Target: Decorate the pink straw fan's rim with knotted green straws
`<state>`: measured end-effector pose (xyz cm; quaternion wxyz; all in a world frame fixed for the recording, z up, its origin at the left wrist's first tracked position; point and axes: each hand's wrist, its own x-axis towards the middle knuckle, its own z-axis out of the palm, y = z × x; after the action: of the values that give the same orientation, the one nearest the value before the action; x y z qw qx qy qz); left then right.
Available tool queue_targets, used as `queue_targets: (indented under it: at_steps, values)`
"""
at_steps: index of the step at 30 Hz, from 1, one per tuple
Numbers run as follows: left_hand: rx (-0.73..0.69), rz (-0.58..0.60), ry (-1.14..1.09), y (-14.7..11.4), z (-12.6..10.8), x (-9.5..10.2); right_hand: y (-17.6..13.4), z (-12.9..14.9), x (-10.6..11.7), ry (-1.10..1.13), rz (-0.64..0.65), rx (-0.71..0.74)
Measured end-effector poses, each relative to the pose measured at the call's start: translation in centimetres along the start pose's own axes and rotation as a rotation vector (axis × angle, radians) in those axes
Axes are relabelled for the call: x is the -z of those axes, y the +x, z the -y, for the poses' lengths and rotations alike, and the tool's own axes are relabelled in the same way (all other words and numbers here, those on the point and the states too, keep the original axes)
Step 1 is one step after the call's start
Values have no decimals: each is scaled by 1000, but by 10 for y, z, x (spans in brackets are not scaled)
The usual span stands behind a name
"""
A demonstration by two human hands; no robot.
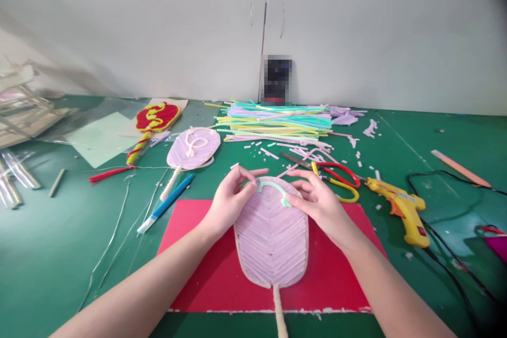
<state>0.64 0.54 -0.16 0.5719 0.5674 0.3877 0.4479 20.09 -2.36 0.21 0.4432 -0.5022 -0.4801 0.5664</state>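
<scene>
Head view: the lilac fan (271, 237) sits over the red board (198, 274) near the bench's (59, 253) front edge. The left hand (232, 198) pinches the mint-green strip (277, 184); the right hand (319, 198) meets its curled end, grip unclear. The fan seems light, fairly stiff; the strip soft, so steady the rim.

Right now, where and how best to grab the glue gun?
Probably the handle, from the near right: it juts toward the camera, with the orange trigger on its left and the nozzle pointing left, toward the scissors.
</scene>
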Motion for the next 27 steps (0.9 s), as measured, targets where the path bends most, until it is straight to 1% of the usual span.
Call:
queue_targets:
  at_steps: [4, 6, 8, 11, 13, 15, 19, 24, 27]
  values:
    - [-23, -21, 39, 0, -1, 0, -1, -1, 0, -26, 80, -38]
    - [-30, -35, 41, 0, -1, 0, -1, -3, 1, -56, 94, -42]
    - [-7, -57, 5, 0, -1, -1, -1, -4, 1, -69, 62, -22]
    - [96, -144, -13, 1, 0, 0, -1, -4, 1, -85, 1, 8]
    - [151, -170, 14, 2, 0, 2, -1, -4, 1, -91, -13, 15]
    - [157, -141, 28, 3, 0, 3, -1, -3, 1, -92, -7, 20]
    - [119, -86, 23, 2, -1, 3, -1, -3, 0, -107, 11, 25]
    - [204, -52, -56, 1, 1, 1, -3, -2, -1, -125, 27, 35]
    - [184, -51, -66, 0, 2, 1, -2, -2, -1, -135, 19, 37]
